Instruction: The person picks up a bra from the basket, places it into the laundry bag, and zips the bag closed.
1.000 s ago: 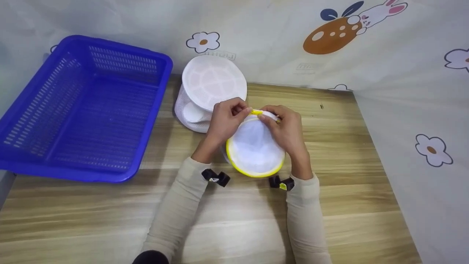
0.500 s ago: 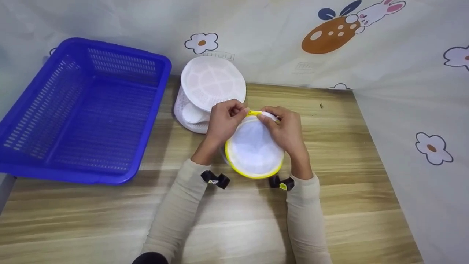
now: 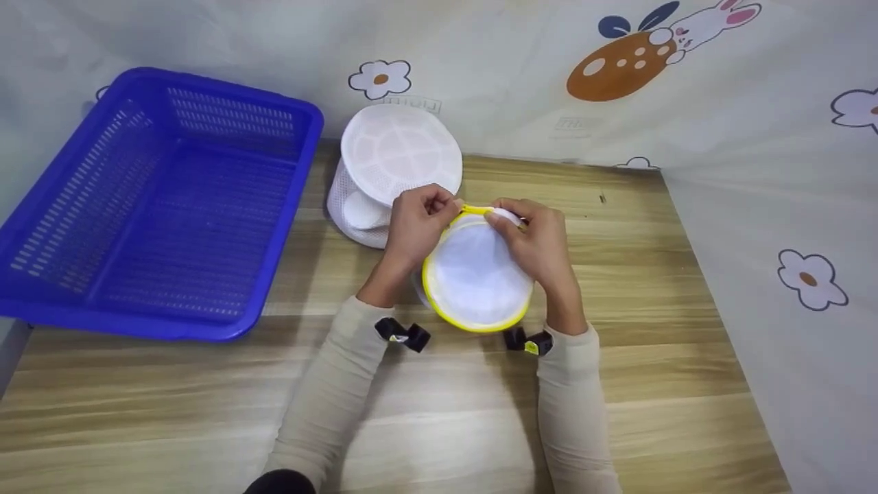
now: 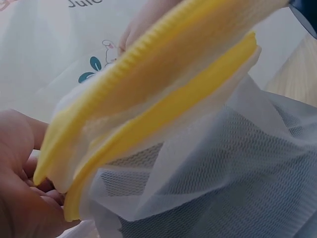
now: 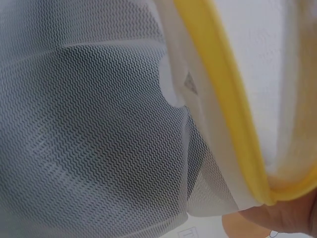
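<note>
A small white mesh laundry bag (image 3: 480, 278) with a yellow zipper edge (image 3: 477, 210) is held up between both hands, its round end facing the head camera. My left hand (image 3: 418, 223) pinches the zipper at the upper left of the rim. On the upper right, my right hand (image 3: 538, 240) grips the white rim, thumb on the near side. In the left wrist view, the two yellow zipper bands (image 4: 173, 106) stand apart, joining near the left hand's fingers. The right wrist view shows the mesh side (image 5: 99, 124) and yellow edging (image 5: 223, 94). The zipper pull is hidden.
Behind the left hand stands a larger white mesh bag (image 3: 401, 154) with a round top, open at the front. A blue plastic basket (image 3: 206, 206) occupies the left of the wooden table (image 3: 439, 425). A printed sheet (image 3: 494, 68) covers the wall behind.
My left hand has shifted slightly left along the zipper, so more yellow shows between the two hands. My right hand keeps its grip on the rim.
</note>
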Tool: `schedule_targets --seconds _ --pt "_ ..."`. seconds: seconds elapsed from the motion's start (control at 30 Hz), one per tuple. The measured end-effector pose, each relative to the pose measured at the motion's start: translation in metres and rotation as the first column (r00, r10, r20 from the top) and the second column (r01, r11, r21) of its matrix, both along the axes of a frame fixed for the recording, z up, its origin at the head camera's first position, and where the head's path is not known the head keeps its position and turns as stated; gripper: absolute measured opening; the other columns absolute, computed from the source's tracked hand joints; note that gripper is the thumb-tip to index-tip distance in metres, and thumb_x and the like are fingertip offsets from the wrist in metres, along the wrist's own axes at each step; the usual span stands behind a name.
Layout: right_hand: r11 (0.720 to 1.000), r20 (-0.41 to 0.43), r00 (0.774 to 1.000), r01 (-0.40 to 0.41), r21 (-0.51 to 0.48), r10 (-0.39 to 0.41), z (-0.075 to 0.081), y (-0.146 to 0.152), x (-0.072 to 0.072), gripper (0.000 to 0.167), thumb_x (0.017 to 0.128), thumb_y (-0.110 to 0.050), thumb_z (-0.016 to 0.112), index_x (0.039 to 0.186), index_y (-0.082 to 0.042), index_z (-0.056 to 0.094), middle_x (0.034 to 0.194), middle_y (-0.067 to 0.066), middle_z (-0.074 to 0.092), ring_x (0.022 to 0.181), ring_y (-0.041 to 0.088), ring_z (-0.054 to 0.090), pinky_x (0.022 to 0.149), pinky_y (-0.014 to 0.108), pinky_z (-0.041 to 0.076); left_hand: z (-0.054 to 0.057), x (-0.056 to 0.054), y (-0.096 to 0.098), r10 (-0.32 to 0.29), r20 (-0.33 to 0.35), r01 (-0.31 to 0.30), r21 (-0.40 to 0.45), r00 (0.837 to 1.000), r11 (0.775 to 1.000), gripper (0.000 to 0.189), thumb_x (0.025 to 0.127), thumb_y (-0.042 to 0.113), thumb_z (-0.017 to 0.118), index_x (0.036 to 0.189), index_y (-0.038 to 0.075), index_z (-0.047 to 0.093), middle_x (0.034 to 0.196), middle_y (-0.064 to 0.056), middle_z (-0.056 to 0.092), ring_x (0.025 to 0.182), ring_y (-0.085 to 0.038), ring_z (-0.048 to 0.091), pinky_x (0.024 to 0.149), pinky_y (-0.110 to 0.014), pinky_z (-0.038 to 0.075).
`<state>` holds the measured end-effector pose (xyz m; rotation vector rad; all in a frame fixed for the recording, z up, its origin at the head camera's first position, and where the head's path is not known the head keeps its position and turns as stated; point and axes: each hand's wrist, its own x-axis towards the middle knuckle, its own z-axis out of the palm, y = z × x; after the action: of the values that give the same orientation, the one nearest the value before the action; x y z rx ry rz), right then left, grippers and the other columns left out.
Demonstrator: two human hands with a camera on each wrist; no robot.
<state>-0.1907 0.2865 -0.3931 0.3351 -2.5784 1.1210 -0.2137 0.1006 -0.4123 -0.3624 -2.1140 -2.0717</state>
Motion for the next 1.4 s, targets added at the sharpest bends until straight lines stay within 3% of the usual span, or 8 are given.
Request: schedule_targets --seconds 1.07,1.4 --pt "1.0 0.025 1.0 0.013 -0.028 -0.012 0.0028 0.0043 0.0003 0.016 0.086 -0.017 0.073 0.095 -0.005 0.076 0.091 0.006 0.071 0.083 0.013 0.065 0.07 0.029 0.052 0.0033 0.0007 -0.0004 0.039 0.105 -0.043 0.028 0.994 0.999 0.012 0.081 0.002 0.066 0.069 0.001 0.065 0.056 0.001 0.052 0.051 -0.009 0.046 0.05 -0.021 0.039" --pt "0.999 0.031 0.999 0.014 -0.029 -0.013 0.0029 0.0054 0.0012 0.016 0.086 -0.019 0.072 0.095 -0.006 0.076 0.09 0.004 0.071 0.081 0.012 0.064 0.068 0.026 0.052 0.0023 0.0024 -0.0003 0.053 0.103 -0.058 0.046 0.993 0.997 0.014 0.081 0.0 0.065 0.068 0.001 0.063 0.057 0.0 0.053 0.051 -0.009 0.047 0.051 -0.02 0.039"
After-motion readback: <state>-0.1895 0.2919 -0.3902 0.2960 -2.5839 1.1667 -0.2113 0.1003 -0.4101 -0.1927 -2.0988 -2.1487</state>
